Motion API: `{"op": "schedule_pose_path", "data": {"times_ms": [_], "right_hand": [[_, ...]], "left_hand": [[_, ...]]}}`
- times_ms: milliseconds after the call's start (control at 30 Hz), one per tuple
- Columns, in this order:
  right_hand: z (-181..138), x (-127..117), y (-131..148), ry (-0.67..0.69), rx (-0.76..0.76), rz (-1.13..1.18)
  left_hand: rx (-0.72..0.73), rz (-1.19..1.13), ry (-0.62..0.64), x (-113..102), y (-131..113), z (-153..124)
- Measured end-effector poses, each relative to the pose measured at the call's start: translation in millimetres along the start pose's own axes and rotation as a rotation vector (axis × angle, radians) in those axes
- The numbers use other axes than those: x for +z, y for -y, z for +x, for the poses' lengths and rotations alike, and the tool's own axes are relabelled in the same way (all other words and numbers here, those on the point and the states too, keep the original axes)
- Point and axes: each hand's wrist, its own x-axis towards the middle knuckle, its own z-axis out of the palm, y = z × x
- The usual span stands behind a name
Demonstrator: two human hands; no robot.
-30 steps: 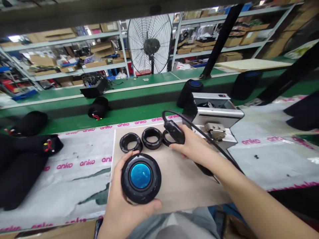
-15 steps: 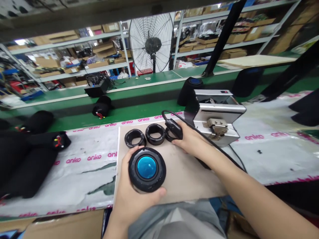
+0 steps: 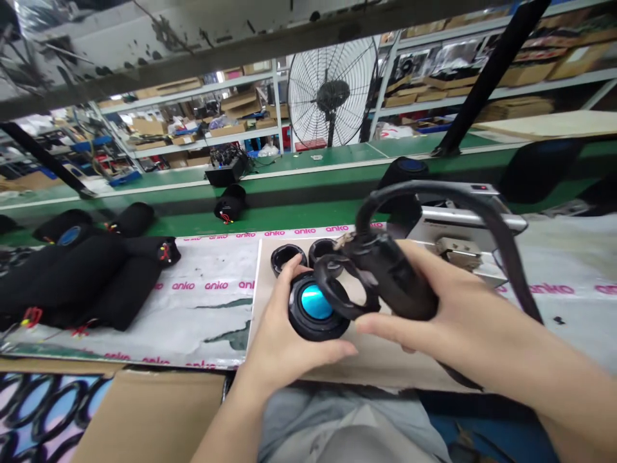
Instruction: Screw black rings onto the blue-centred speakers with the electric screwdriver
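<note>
My left hand (image 3: 282, 337) is wrapped round a black cylindrical speaker (image 3: 301, 325) with a shiny blue disc on its upper end. My right hand (image 3: 448, 308) grips a black handheld tool (image 3: 398, 276) with a thick black cord (image 3: 434, 186) looping from its far end. A black ring (image 3: 330, 292) is also in the right hand's fingers, tilted over the right part of the speaker's top; whether they touch I cannot tell. Beyond the left fingertips, one black ring (image 3: 277, 260) lies on the beige board. A second black ring (image 3: 321, 247) lies beside it, partly hidden.
A silver machine (image 3: 463, 222) stands behind my right hand. Black fabric-covered cylinders (image 3: 96, 267) with coloured wires lie at the left. A carton with black rings (image 3: 53, 411) is at the lower left. A green bench strip (image 3: 299, 206) and a large fan (image 3: 332, 96) lie beyond.
My right hand has lifted the black tool and a ring from the board's back edge and brought them left, over the speaker. The left hand still holds the speaker. The view has shifted left.
</note>
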Motion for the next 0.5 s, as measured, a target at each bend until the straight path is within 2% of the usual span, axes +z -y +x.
{"op": "schedule_pose_path", "data": {"times_ms": [167,300,367,433,500], "right_hand": [[-3,12,16,-0.025,-0.092,-0.096],[3,2,11,-0.037,-0.026,-0.019],[11,-7,5,0.060,0.032,0.064],[20,-13,2,0.242,0.056,0.144],[31,-16,2,0.368,0.000,0.147]], "left_hand": [[0.125,-0.108,-0.083,15,7,1],[0.164,-0.094,-0.111,19,9,0],[0.162,-0.081,-0.126,16,9,0],[0.167,-0.070,-0.139,14,10,-1],[0.186,-0.063,-0.141,12,12,-1]]}}
